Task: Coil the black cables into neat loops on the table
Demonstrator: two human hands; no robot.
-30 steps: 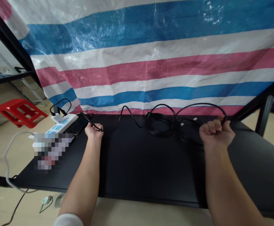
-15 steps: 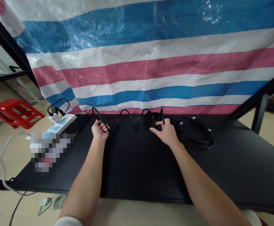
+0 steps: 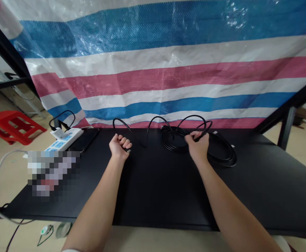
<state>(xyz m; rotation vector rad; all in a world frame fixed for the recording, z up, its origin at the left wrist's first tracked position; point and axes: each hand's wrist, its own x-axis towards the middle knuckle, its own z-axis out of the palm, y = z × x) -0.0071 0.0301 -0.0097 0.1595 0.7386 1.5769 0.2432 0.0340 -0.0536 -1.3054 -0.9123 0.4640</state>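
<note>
A black cable [image 3: 153, 119] runs in loose waves between my two hands, above the back of the black table [image 3: 163, 196]. My left hand [image 3: 119, 146] is closed round one end of it, and a small metal plug tip pokes out below the fingers. Farther right, my right hand [image 3: 199, 145] is closed on the same cable, with a loop rising above the fingers. Behind and beside that hand lie two coils of black cable, the left coil [image 3: 167, 141] and the right coil [image 3: 230, 155], the latter partly covered by my hand.
On the left of the table are a white power strip [image 3: 74, 134] with a plugged-in adapter and a dark phone [image 3: 87, 138]. A blurred patch covers something in front. A striped tarp [image 3: 168, 84] hangs behind. A red stool [image 3: 16, 126] stands on the floor.
My right hand has moved right and gone from open fingers to closed on the cable. My left hand has shifted slightly right and lower. The cable's waves have spread wider.
</note>
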